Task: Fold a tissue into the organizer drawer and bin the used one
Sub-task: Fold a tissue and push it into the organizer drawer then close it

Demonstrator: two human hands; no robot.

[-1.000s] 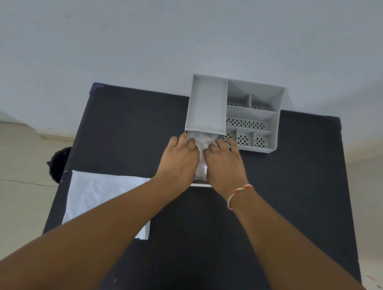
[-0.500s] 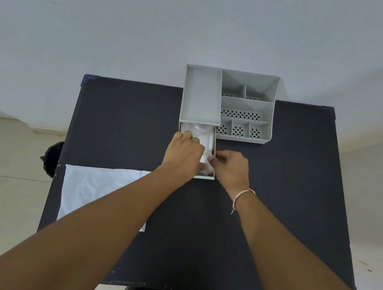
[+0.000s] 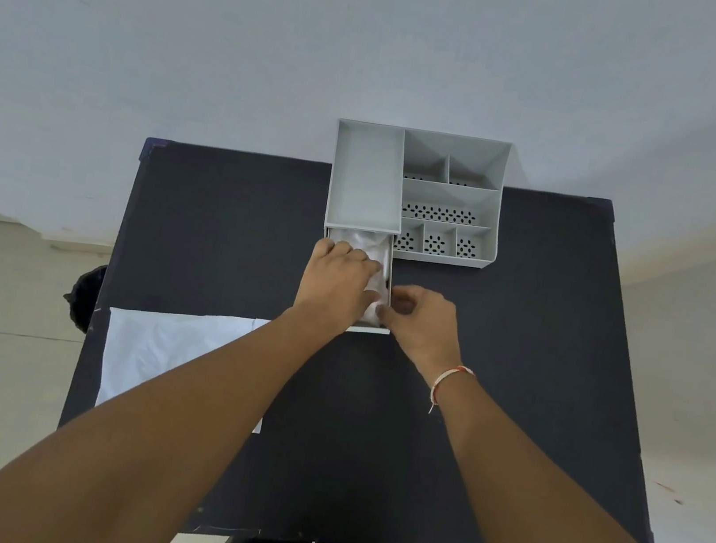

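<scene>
A grey organizer [image 3: 367,179] stands at the back of the black table [image 3: 522,342]. Its drawer [image 3: 391,271] is pulled out toward me at the left front. A white crumpled tissue [image 3: 358,241] lies inside the drawer. My left hand [image 3: 338,282] rests palm down on this tissue, fingers together, and covers most of it. My right hand [image 3: 420,322] is just right of the drawer, fingers curled, with thumb and fingertips at the drawer's right wall near its front corner. A second white tissue [image 3: 162,353] lies flat on the table's left side, partly under my left forearm.
A black bin [image 3: 85,298] stands on the floor against the table's left edge. The organizer's right half has several open compartments [image 3: 441,211] with perforated fronts. A pale wall rises behind the table, and tiled floor surrounds it.
My right hand has come off the tissue in the drawer and moved to the drawer's right side. My left hand stays on the tissue. The drawer stays pulled out.
</scene>
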